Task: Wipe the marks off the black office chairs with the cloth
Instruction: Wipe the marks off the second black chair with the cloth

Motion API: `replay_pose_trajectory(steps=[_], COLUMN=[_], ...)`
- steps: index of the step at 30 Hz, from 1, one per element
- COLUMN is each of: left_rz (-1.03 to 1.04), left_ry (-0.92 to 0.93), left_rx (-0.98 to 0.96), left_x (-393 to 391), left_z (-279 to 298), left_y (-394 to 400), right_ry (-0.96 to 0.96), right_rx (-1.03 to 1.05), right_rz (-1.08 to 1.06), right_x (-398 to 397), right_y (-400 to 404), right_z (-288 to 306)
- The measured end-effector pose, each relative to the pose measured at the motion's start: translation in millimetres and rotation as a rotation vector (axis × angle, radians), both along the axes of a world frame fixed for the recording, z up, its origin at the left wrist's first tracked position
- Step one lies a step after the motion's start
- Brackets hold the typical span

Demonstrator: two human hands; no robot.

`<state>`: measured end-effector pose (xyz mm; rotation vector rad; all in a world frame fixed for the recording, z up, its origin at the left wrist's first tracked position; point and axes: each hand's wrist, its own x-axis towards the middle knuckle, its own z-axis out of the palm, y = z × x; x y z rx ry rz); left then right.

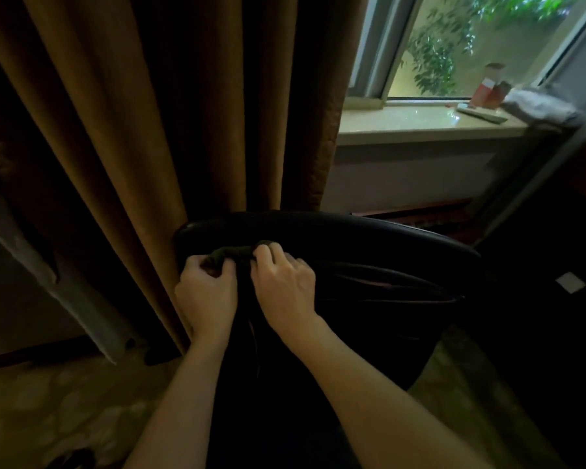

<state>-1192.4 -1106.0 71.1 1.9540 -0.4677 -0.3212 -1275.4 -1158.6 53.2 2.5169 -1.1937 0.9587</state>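
Both hands, left hand [205, 292] & right hand [285, 282], gripping bunched dark cloth [232, 253], prob. olive, atop black chair [352, 252]

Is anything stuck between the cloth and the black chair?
Nothing visible. Both hands, the left hand and right hand, grip the dark cloth right against the top edge of the chair. The curtain hangs behind, out of the way.

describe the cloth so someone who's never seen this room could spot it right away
Find the brown curtain, then the black chair beside it. On the chair's top edge, the cloth is the dark bunched wad gripped by both hands, matte against glossy leather.
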Motion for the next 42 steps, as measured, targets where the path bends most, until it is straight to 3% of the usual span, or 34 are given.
replay_pose_trajectory(steps=[4,12,17,22,30,42], left_rz=[-0.006,-0.222,-0.100,-0.063,-0.309,-0.047], left_ry=[0.004,-0.149,-0.129,-0.080,-0.137,-0.095], left_rx=[0.004,-0.024,-0.169,-0.054,0.046,0.138], left_x=[-23.5,-97.9,-72.3,-62.0,-119.2,-52.1], left_z=[5.0,14.4,30.1,42.8,24.7,10.9], left_y=[-9.9,-39.8,-51.0,-65.5,-57.2,-20.2], right_ry=[0.012,-0.088,-0.153,-0.108,-0.173,-0.008], right_rx=[0.032,0.058,0.006,-0.018,0.108,0.180], right_rz=[0.000,-0.182,-0.116,-0.160,-0.269,-0.106], right_x=[-23.6,-113.6,-79.2,-62.0,-135.6,-58.6], right_y=[-10.1,-31.0,-41.4,-53.3,-42.2,-9.1], right_z=[4.7,13.4,39.2,59.0,21.6,10.3])
